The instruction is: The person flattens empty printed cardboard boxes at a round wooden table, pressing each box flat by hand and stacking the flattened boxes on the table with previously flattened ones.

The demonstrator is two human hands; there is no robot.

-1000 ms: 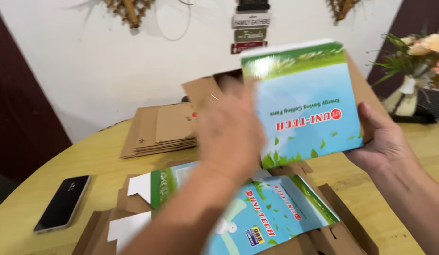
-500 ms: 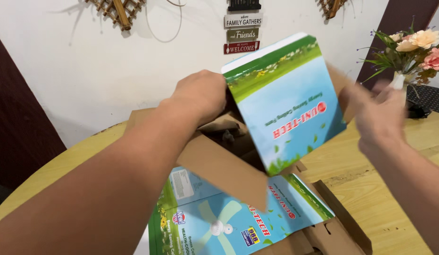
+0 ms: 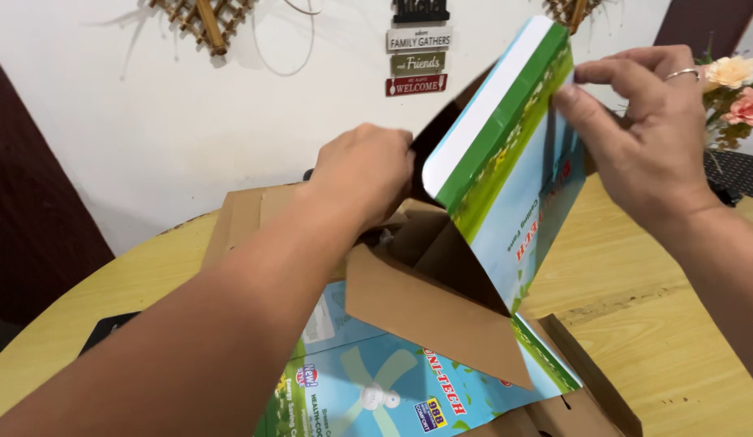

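Note:
I hold a printed cardboard box (image 3: 518,170), blue and green outside and brown inside, up over the round wooden table (image 3: 635,324). My left hand (image 3: 364,174) is pushed into its open end and grips the inner wall. My right hand (image 3: 647,129), with a ring on one finger, pinches the box's upper right edge. A brown flap (image 3: 425,311) hangs open below the box. Under it lies a flat printed carton (image 3: 392,388) of the same kind.
A stack of flattened brown cartons (image 3: 243,218) lies at the back of the table. A dark phone (image 3: 101,330) peeks out at the left behind my forearm. A vase of flowers (image 3: 736,81) stands at the far right. Small signs hang on the white wall.
The box has turned so its printed face is edge-on to me. My left hand went inside its open end. My right hand moved from the lower side up to the top edge.

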